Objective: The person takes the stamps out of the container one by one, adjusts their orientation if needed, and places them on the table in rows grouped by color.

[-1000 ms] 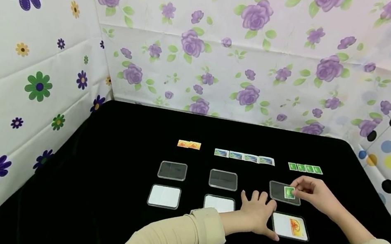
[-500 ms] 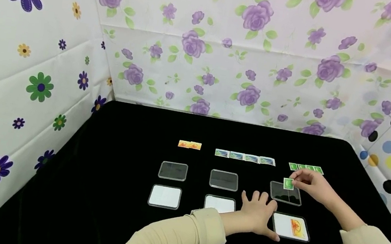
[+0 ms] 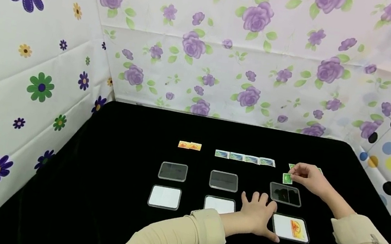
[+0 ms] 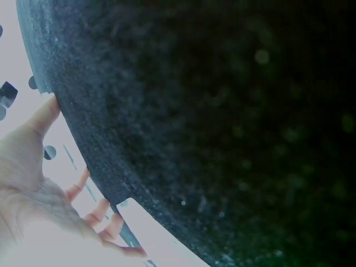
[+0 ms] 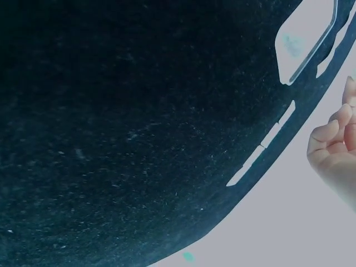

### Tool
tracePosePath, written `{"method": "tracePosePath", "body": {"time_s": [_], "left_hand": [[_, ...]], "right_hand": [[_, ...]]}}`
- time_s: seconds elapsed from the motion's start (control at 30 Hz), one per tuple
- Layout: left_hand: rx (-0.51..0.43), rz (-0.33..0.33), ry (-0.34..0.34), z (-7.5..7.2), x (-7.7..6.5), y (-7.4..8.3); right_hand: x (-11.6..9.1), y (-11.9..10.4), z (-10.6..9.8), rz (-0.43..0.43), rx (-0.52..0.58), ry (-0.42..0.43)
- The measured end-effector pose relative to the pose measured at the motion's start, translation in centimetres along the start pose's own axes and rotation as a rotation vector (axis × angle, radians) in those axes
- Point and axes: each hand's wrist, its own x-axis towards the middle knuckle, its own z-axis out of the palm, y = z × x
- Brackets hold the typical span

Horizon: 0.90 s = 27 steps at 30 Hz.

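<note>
My right hand (image 3: 308, 179) pinches a small green picture stamp (image 3: 286, 178) with a white border between thumb and fingers. It is just beyond a clear plastic tray (image 3: 284, 194) and partly hides the row of green stamps behind. My left hand (image 3: 256, 216) lies with fingers spread, its index finger and thumb at the left edge of a clear-rimmed case (image 3: 283, 226). That case has a white insert bearing an orange-and-yellow stamp (image 3: 298, 229). In the left wrist view, the fingers of my left hand (image 4: 33, 189) are spread; the right wrist view catches my right hand (image 5: 336, 144) at the edge.
Two more clear trays (image 3: 172, 171) and two white-filled cases (image 3: 165, 197) lie to the left on the black cloth (image 3: 95, 191). Farther back are rows of orange stamps (image 3: 189, 146) and blue landscape stamps (image 3: 244, 158). Flower-patterned sheets (image 3: 221, 71) enclose the table.
My right hand has moved away from me and slightly left, carrying the green stamp from over the right clear tray to beyond its far edge. The left hand has stayed in place.
</note>
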Motion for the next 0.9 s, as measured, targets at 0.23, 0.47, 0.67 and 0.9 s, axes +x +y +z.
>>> {"method": "tracePosePath", "body": {"time_s": [0.23,0.47,0.67,0.9], "left_hand": [[0.009,0.006,0.007,0.4,0.1,0.0],[0.021,0.011,0.009,0.4,0.2,-0.1],[0.02,0.01,-0.001,0.3,0.2,-0.1],[0.034,-0.011,0.004,0.4,0.2,0.0]], "right_hand": [[1.1,0.6,-0.6,0.051,-0.051,0.023],[1.9,0.9,-1.1,0.085,-0.039,0.029],[2.7,1.2,-1.2,0.123,-0.063,0.013],[3.5,1.6,-1.6,0.11,-0.1,0.014]]}}
